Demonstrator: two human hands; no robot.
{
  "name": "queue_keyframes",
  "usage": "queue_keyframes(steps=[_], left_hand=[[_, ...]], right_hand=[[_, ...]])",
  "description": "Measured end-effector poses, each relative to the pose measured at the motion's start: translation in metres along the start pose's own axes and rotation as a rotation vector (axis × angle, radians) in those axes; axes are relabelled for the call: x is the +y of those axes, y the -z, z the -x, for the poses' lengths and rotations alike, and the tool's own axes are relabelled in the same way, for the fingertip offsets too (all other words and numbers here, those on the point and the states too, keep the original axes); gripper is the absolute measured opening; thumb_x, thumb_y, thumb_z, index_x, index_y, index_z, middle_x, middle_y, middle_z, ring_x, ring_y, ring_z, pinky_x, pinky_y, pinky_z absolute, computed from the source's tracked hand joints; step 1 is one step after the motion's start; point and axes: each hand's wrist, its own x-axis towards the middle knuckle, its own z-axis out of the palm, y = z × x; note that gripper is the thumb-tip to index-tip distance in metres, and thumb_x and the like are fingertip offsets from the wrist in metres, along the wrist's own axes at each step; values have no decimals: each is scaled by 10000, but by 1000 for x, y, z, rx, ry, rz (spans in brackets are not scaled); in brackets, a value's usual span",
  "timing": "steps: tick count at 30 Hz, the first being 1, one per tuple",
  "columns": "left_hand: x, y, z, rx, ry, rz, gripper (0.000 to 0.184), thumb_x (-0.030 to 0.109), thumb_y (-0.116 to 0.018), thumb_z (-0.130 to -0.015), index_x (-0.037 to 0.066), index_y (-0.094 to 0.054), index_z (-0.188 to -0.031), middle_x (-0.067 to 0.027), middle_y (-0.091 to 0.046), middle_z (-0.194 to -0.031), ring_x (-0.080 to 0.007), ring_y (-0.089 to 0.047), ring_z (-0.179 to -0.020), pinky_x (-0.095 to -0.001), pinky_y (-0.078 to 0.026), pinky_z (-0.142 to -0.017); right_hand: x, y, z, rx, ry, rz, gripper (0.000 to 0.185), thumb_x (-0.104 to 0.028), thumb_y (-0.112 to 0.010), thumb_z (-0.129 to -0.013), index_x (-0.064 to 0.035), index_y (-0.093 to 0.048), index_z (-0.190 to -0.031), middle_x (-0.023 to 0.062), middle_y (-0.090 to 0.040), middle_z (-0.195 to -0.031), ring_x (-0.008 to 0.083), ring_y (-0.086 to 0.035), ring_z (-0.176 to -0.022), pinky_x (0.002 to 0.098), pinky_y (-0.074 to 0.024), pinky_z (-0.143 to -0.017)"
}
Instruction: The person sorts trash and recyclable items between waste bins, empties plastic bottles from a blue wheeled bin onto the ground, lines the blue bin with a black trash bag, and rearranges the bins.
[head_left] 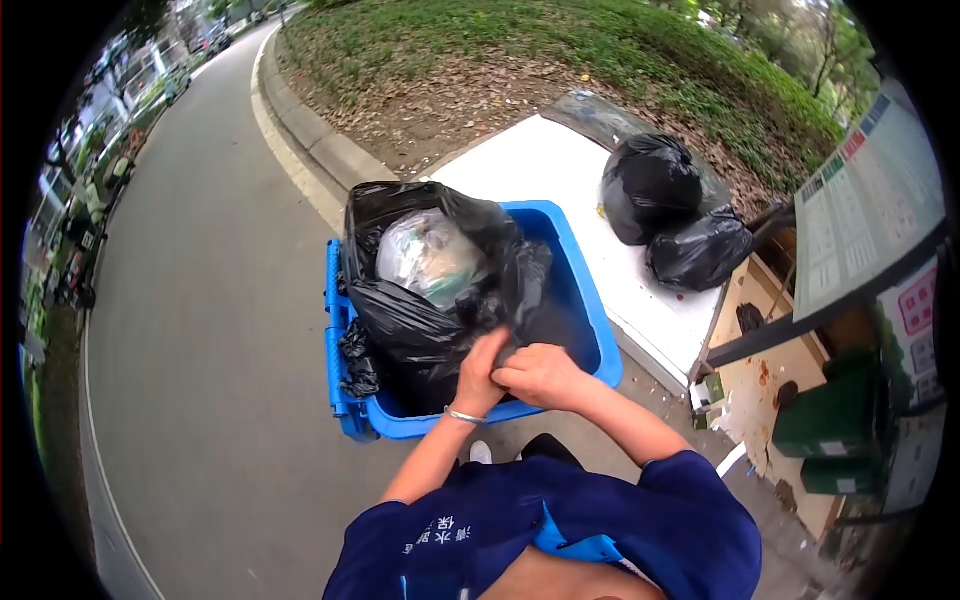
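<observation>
Black garbage bag [400, 322]: sat mouth-up in the blue wheelie bin [604, 345], bulging over the far rim, with a see-through trash bag [428, 255] stuffed in its top
Left hand [482, 374]: wore a bracelet [464, 415], grip closed on the bag's near edge
Right hand [543, 377]: pressed right against the left, grip bunched on the same plastic
White panel [535, 160]: lay beside the bin, two knotted black bags [652, 190] touching on it
</observation>
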Motion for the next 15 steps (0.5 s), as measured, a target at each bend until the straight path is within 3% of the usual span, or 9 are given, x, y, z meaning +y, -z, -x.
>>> queue_keyframes(steps=[1,3,5,7,8,10,12,13,15], left_hand=[[-2,-2,-1,-20,80,134,274,2,-606,-554,13,-535,-819,-138,-547,-813,-306,-546,-729,-307,-451,-625],[-3,-7,-7,131,160,155,204,51,-646,-605,15,-525,-766,-119,-537,-722,-289,-538,-652,-309,-438,-579],[-5,-14,-11,275,377,160,234,119,-681,-641,1,-513,-756,-122,-520,-692,-289,-521,-617,-301,-418,-560],[-1,-13,-16,277,481,158,261,129,-694,-628,-6,-509,-755,-124,-516,-684,-281,-517,-609,-293,-415,-564],[1,-13,-18,259,479,142,273,134,-698,-625,-8,-506,-757,-124,-517,-684,-274,-517,-608,-291,-415,-563],[0,-18,-19,280,493,57,330,140,-709,-616,2,-493,-823,-126,-530,-701,-245,-533,-625,-287,-423,-585],[-13,-25,-21,415,582,84,434,150,-705,-628,0,-451,-947,-64,-540,-752,-133,-500,-650,-250,-423,-611],[-16,-20,-28,413,514,-19,549,126,-706,-621,10,-385,-1051,-99,-519,-896,-146,-500,-757,-256,-419,-689],[-15,-15,-37,465,605,145,754,98,-718,-595,25,-275,-1201,-138,-463,-1047,-188,-484,-903,-275,-395,-783]], right_hand=[[1,11,-4,35,24,-39,151,-91,-569,-585,-111,-531,-730,25,-528,-650,188,-531,-573,294,-403,-455],[10,35,-17,241,53,-117,201,-71,-594,-618,-107,-554,-811,19,-577,-747,176,-565,-650,270,-430,-513],[35,48,-20,417,-265,-288,355,-54,-652,-603,-47,-524,-934,115,-558,-926,266,-551,-838,300,-453,-705],[81,45,-35,248,-454,-154,746,-49,-679,-567,-60,-285,-1201,193,-305,-1223,347,-341,-1109,358,-335,-893],[102,34,-45,182,-530,-112,792,-38,-674,-556,-69,-252,-1226,198,-242,-1260,358,-290,-1139,366,-306,-916],[145,0,-65,183,-493,-99,714,6,-623,-567,-81,-304,-1200,212,-279,-1234,368,-303,-1122,365,-311,-911],[169,-20,-92,41,-200,14,551,26,-562,-583,-85,-421,-1104,192,-354,-1182,354,-348,-1086,359,-334,-886],[171,-28,-102,3,-60,-222,384,17,-512,-599,-76,-502,-972,157,-467,-1063,319,-438,-999,354,-381,-814],[139,-25,-108,66,-200,-263,205,-8,-478,-623,-82,-510,-811,113,-550,-760,306,-530,-767,375,-421,-641]])
